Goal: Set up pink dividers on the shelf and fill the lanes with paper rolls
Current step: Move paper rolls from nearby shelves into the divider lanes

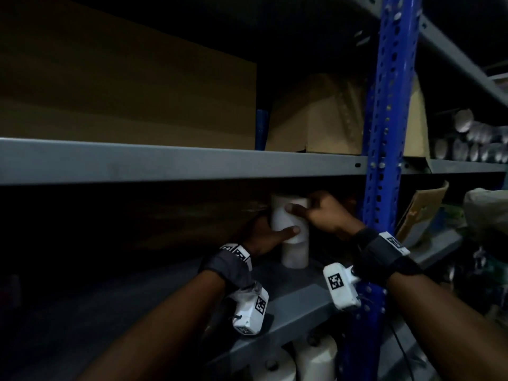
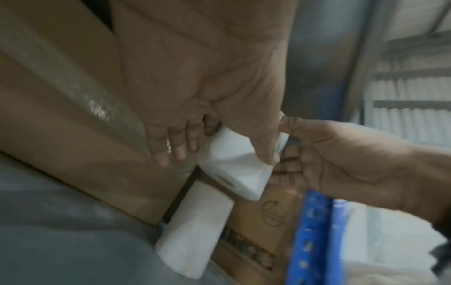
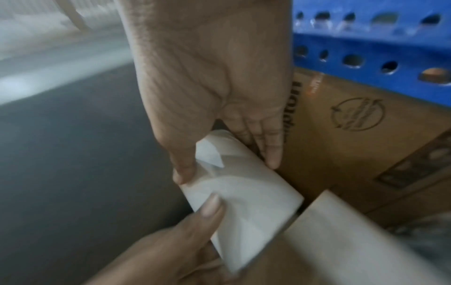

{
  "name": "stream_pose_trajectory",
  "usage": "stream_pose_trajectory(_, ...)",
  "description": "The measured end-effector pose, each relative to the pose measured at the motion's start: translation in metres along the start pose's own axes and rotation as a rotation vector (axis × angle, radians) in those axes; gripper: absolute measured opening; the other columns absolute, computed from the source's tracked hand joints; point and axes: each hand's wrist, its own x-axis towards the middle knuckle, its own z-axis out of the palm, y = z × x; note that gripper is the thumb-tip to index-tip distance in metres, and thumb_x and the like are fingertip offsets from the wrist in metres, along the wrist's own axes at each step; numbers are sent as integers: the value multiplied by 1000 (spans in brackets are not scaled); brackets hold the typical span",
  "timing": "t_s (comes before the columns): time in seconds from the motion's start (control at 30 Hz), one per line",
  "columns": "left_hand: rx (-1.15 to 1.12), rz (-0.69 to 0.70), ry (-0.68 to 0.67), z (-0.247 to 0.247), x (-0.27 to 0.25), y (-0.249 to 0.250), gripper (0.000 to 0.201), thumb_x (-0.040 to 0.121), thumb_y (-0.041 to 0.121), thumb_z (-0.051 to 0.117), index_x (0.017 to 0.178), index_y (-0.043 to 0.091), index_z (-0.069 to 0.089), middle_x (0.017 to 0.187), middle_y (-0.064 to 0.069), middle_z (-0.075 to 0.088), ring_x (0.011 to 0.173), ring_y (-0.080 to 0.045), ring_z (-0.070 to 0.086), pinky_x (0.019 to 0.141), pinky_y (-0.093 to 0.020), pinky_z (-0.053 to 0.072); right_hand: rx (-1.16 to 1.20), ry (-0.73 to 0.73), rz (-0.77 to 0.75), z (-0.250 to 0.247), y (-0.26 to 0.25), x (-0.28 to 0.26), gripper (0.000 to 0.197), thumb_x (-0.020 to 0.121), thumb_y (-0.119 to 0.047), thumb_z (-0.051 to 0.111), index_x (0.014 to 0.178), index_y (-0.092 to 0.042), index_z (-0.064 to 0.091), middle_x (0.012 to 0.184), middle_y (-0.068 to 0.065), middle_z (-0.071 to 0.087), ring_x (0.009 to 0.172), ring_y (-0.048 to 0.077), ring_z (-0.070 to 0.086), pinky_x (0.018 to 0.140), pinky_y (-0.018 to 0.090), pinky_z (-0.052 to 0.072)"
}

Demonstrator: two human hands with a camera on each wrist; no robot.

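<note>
upper paper roll (image 1: 287,215): white, wrapped, upright, raised just under the shelf above, gripped from both sides | lower paper roll (image 1: 295,253): white, upright, standing on grey shelf deck (image 1: 302,301) directly beneath the upper one | contact between the two: cannot tell | pink dividers: not visible

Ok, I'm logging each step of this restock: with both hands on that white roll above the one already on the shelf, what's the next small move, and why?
Probably lower the upper paper roll straight onto the standing roll and square it up. The left hand and right hand both grip it; it sits just above the lower roll, slightly off to the left, between two cardboard boxes.
</note>
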Motion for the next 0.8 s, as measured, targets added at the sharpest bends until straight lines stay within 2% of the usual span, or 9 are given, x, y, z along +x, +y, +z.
stream_pose_trajectory(0.03, -45, 5, -9, -1, -9, 6, 49, 86, 15, 78, 131, 5, 61, 126, -12, 68, 119, -25, 65, 100, -37, 54, -4, -6, -12, 2, -7, -8, 46, 77, -40, 77, 116, -17, 67, 111, -2, 71, 105, 15, 66, 96, 43, 52)
stream_pose_trajectory(0.13, -113, 64, -71, -12, -46, 24, 59, 85, 13, 79, 138, 8, 53, 134, -10, 63, 125, -24, 61, 106, -46, 50, 71, -45, -96, 9, -30, -40, 45, 79, -40, 74, 119, -19, 67, 114, -3, 71, 109, 15, 66, 98, 44, 52)
stream_pose_trajectory(0.23, -12, 93, -72, -29, -92, 40, 70, 76, 32, 86, 136, 16, 54, 128, -6, 66, 119, -21, 64, 101, -48, 52, 165, -40, -147, 18, -58, -75, 39, 81, -34, 75, 117, -20, 68, 114, -3, 70, 109, 12, 65, 94, 41, 54)
stream_pose_trajectory(0.3, 145, 78, 16, -43, -126, 50, 79, 62, 57, 85, 128, 23, 59, 119, 4, 70, 110, -14, 67, 93, -42, 56, 188, -37, -168, 24, -79, -98, 35, 79, -34, 75, 113, -25, 69, 113, -7, 70, 107, 6, 65, 89, 30, 56)
stream_pose_trajectory(0.37, 241, 72, 151, -55, -164, 59, 85, 53, 72, 79, 123, 30, 55, 116, 13, 68, 106, -6, 65, 87, -34, 57, 208, -52, -182, 33, -100, -123, 33, 76, -40, 75, 109, -32, 70, 111, -12, 70, 105, 3, 65, 82, 20, 54)
stream_pose_trajectory(0.47, 240, 118, 245, -72, -216, 69, 85, 54, 73, 80, 125, 37, 49, 114, 20, 63, 102, 1, 62, 82, -25, 56, 116, -42, -209, 47, -129, -161, 43, 74, -59, 70, 114, -41, 65, 115, -17, 67, 107, 2, 63, 85, 22, 54)
stream_pose_trajectory(0.53, 247, 139, 271, -83, -249, 74, 84, 55, 73, 80, 126, 41, 48, 111, 21, 62, 100, 3, 62, 81, -26, 58, 4, -40, -233, 54, -145, -185, 44, 75, -65, 64, 116, -48, 60, 115, -20, 65, 106, -2, 62, 86, 20, 52)
stream_pose_trajectory(0.67, 235, 123, 284, -103, -314, 79, 84, 58, 74, 79, 130, 46, 45, 110, 27, 61, 102, 6, 61, 83, -31, 59, -68, -172, -227, 64, -180, -223, 35, 83, -47, 67, 117, -47, 59, 125, -15, 59, 114, 0, 55, 96, 24, 46)
stream_pose_trajectory(0.8, 212, 128, 328, -114, -372, 82, 80, 58, 74, 79, 126, 55, 41, 110, 41, 56, 104, 14, 57, 82, -25, 58, -59, -347, -244, 76, -216, -253, 32, 85, -29, 69, 112, -45, 61, 119, -24, 61, 111, -7, 56, 92, 12, 42)
